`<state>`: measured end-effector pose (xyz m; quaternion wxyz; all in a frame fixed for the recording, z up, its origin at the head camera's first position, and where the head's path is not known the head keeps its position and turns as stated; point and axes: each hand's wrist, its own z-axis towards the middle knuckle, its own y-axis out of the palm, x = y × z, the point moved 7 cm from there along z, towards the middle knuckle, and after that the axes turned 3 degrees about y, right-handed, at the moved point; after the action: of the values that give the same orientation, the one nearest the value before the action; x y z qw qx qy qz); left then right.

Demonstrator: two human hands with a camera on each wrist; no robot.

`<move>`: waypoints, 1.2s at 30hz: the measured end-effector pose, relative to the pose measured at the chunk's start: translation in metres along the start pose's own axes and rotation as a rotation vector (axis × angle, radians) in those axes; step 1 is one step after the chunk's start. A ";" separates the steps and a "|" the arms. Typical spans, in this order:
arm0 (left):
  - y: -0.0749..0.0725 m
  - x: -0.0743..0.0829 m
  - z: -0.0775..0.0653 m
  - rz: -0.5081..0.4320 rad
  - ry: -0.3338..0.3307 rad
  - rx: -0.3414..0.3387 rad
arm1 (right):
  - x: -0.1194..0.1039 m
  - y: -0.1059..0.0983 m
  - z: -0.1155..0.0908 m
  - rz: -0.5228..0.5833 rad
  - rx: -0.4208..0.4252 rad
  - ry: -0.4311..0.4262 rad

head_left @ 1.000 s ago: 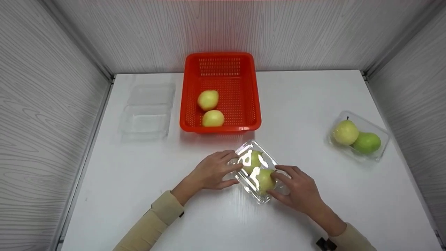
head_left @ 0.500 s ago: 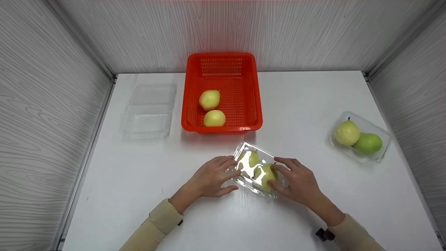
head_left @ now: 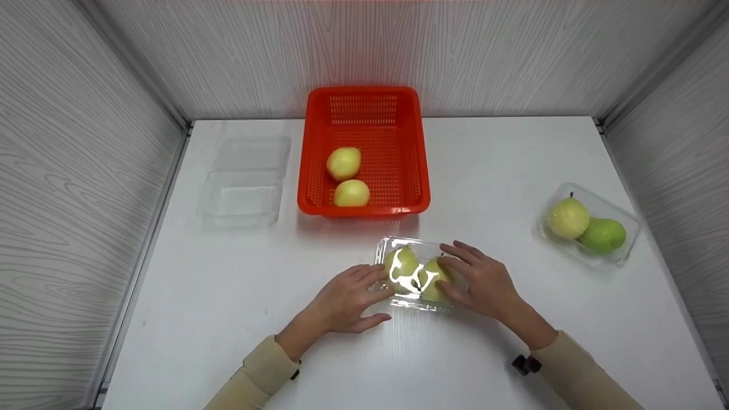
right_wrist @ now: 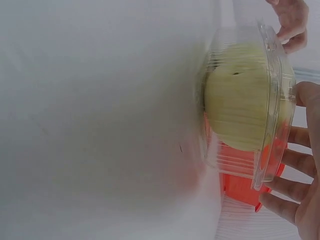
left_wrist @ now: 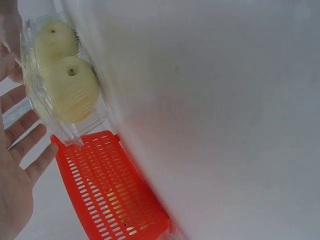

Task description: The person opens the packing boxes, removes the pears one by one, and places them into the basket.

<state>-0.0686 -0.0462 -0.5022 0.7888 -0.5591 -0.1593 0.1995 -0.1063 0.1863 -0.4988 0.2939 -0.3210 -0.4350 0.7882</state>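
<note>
A clear plastic clamshell box (head_left: 414, 249), its lid down, lies on the white table in front of the basket. Two pale yellow-green pears (head_left: 402, 263) show through the glossy lid. At the box's left end is my left hand (head_left: 352, 297), fingers extended and touching the edge, thumb held apart. My right hand (head_left: 483, 283) rests spread fingertips on the lid's right end. Seen from the right wrist, straight fingers (right_wrist: 295, 162) lie along the lid rim. Outstretched fingers (left_wrist: 25, 135) also show beside the box in the left wrist view.
Behind the box stands a red plastic basket (head_left: 420, 171) holding two yellow pears (head_left: 344, 164). An open clear clamshell (head_left: 242, 196) lies at the back left. Toward the right edge sits another clear box (head_left: 618, 213) with one yellow and one green pear (head_left: 602, 235).
The box has turned counter-clockwise from a diagonal to nearly level across the view. My right hand has moved away from me with it, while my left hand has come slightly nearer.
</note>
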 end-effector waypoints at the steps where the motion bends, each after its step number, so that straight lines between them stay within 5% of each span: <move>1: 0.000 0.001 0.000 -0.004 0.001 0.013 | 0.001 0.001 0.001 0.008 -0.001 -0.006; 23: -0.001 0.007 0.002 0.022 0.017 0.041 | 0.013 0.010 0.016 0.087 0.017 -0.111; 29: -0.006 0.000 -0.001 -0.064 -0.076 0.088 | 0.004 0.003 0.013 0.067 0.061 -0.118; 36: -0.012 -0.016 -0.012 -0.280 -0.286 0.163 | -0.016 -0.009 0.009 0.043 0.136 -0.078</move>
<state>-0.0750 -0.0672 -0.4956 0.8206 -0.4320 -0.3293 0.1776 -0.1013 0.1745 -0.4831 0.2810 -0.2788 -0.3845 0.8340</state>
